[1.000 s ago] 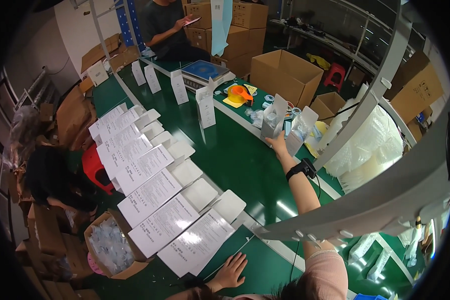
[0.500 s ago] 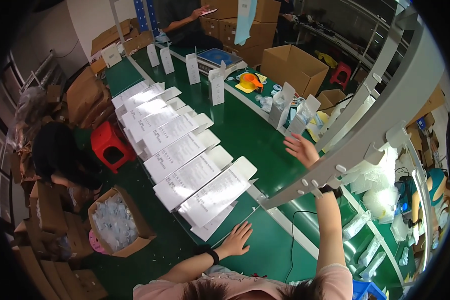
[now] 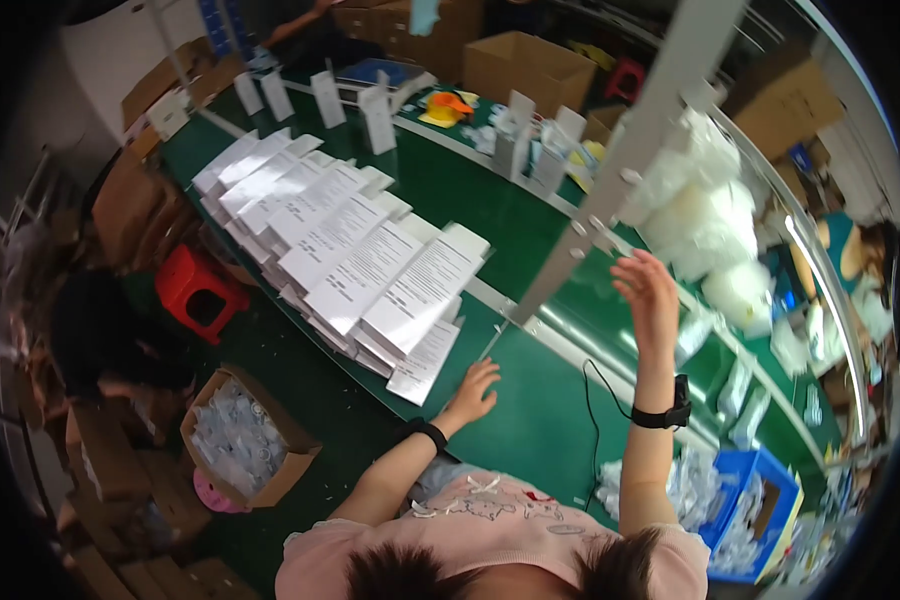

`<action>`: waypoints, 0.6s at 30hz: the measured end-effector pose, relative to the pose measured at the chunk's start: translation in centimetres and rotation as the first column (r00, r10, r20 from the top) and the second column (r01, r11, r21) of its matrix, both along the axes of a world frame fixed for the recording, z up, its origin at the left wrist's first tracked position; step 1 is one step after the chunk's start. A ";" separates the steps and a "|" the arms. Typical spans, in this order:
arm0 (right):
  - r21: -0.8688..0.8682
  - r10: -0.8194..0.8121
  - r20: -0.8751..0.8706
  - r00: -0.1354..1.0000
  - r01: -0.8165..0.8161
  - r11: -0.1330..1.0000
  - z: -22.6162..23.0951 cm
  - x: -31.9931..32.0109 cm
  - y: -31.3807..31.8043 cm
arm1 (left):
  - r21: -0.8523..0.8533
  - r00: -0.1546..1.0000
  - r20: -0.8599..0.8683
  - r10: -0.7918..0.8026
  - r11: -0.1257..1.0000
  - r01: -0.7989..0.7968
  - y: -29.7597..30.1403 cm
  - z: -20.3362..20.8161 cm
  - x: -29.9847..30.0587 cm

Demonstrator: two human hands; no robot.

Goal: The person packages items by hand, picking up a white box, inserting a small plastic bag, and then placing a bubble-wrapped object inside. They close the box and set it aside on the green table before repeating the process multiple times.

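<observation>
My left hand [image 3: 473, 392] lies on the green table top near its front edge, fingers apart and holding nothing. Just beyond it are overlapping rows of white printed cartons [image 3: 420, 290], with raised end flaps on their far side. A single white carton [image 3: 425, 360] sticks out lowest from the stack, closest to my left hand. My right hand [image 3: 648, 285] is raised in the air to the right of the grey metal post [image 3: 588, 220]. Its fingers are loosely bent and apart, with nothing in them.
Slim white boxes [image 3: 377, 120] stand upright along the far side; two opened ones [image 3: 513, 140] hold filled contents. A black cable [image 3: 598, 420] lies on the table. At lower right is a blue bin [image 3: 785, 500] of plastic-wrapped pieces. A red stool [image 3: 198, 295] and filled carton [image 3: 295, 455] stand left.
My right hand has come back from beside the opened boxes to the right side of the post. My left hand stays on the table, fingers slightly more bent. The view has shifted, bringing the blue bin further in.
</observation>
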State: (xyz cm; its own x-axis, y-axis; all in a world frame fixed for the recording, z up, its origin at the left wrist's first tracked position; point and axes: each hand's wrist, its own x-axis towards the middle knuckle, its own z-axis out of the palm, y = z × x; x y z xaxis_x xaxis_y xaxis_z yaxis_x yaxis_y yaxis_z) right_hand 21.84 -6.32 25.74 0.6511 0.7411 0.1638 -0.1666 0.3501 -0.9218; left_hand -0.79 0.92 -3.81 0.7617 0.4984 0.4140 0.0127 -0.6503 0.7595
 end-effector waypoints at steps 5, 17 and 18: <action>-0.341 0.113 0.163 0.980 -0.051 0.938 -4.7 -3.5 -6.7 | 0.305 0.996 0.064 -0.070 0.951 0.047 -1.0 11.3 -1.2; -0.439 0.079 -0.044 0.996 -0.091 0.894 -10.1 -5.4 -14.6 | 0.822 0.573 -0.367 0.733 0.544 -0.168 4.7 26.1 -3.5; -0.441 0.085 -0.038 0.996 -0.093 0.892 -10.1 -5.4 -15.0 | 0.770 0.564 -0.431 0.704 0.613 -0.178 3.4 26.9 -4.0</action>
State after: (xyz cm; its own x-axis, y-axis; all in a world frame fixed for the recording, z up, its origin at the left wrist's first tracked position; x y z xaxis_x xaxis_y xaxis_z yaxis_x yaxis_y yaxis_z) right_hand 16.45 -21.33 15.65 0.5786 0.7893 -0.2052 -0.1955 -0.1101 -0.9745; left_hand -4.76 4.34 23.10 0.6749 0.6942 0.2502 0.7353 -0.6613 -0.1484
